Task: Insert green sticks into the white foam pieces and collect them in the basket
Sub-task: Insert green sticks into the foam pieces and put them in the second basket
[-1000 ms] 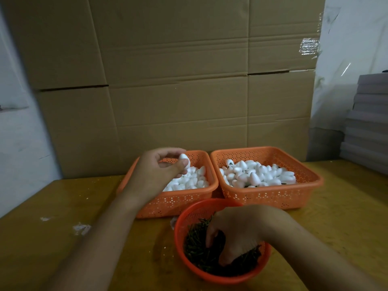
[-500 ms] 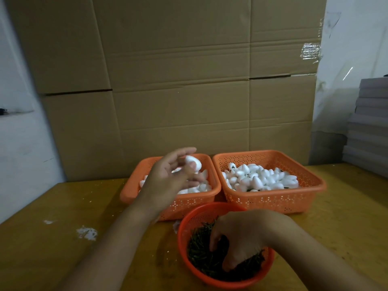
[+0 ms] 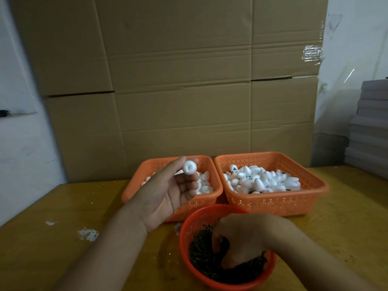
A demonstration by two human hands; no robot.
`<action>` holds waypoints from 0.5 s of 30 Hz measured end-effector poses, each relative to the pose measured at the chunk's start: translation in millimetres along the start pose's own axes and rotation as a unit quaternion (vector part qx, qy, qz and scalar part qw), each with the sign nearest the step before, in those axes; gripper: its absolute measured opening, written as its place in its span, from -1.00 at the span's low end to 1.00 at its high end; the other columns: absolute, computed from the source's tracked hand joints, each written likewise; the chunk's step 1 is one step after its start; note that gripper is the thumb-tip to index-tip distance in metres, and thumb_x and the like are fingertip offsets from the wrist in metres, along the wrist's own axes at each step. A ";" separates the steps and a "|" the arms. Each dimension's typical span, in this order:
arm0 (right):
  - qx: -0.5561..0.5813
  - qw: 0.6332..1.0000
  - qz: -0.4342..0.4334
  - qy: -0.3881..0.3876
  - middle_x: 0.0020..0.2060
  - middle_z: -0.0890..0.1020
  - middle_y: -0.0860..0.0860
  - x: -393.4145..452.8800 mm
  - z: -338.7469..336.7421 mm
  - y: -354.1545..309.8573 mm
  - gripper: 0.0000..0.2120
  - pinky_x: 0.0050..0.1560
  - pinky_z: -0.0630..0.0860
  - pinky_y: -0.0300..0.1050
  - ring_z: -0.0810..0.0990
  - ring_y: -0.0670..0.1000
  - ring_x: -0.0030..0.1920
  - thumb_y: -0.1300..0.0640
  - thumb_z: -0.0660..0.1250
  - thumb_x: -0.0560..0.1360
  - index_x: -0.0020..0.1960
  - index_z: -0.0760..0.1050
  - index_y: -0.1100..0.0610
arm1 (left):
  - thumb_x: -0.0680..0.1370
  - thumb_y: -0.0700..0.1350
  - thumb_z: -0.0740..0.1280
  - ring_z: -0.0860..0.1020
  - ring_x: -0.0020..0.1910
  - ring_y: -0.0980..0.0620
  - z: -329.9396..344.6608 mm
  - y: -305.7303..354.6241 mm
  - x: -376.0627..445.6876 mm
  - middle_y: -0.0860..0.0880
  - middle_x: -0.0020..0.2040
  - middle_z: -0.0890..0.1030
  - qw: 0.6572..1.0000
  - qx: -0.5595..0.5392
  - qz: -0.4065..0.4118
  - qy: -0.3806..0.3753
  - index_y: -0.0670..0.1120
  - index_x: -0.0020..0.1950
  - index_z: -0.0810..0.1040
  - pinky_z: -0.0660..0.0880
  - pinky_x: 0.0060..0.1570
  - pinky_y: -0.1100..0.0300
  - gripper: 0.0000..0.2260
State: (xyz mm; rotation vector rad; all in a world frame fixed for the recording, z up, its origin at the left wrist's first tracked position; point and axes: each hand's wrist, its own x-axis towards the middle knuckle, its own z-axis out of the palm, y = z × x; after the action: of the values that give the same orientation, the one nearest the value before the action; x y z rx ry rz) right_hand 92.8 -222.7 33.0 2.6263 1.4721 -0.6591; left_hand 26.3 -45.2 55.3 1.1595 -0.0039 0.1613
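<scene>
Foam piece pinched in left hand fingertips, above left basket | right hand buried in green sticks in near round basket, fingertips hidden, grip unclear | right basket sticks barely visible.
</scene>
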 end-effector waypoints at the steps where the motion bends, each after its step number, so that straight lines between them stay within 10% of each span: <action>1: -0.004 1.000 0.001 0.013 0.22 0.56 -0.03 1.8 1.5 -0.7 -0.68 0.02 0.53 -0.06 0.55 0.06 0.17 -0.02 0.36 0.52 0.26 0.55 -0.02 | 0.48 0.04 0.39 0.60 -0.34 0.07 -1.0 -0.1 0.4 -0.08 -0.26 0.62 1.000 0.000 0.001 -0.005 -0.04 -0.10 0.76 0.58 -0.36 0.24 -0.79; 15: 0.040 0.991 -0.011 0.125 -0.11 0.64 0.05 3.5 1.0 0.2 -0.86 -0.13 0.55 -0.01 0.60 0.07 -0.11 0.19 0.26 0.48 -0.05 0.58 0.13 | 0.31 -0.25 0.62 0.68 -0.14 -0.01 -6.1 0.1 -5.1 -0.13 -0.04 0.67 0.996 0.022 0.026 -0.083 -0.07 -0.05 0.72 0.63 -0.15 0.18 -0.74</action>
State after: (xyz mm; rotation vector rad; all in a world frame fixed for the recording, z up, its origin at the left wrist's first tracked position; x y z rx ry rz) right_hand 94.2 -220.3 30.7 2.8464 1.5673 -0.4111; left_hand 20.8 -40.2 52.4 1.2149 -0.1780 0.1103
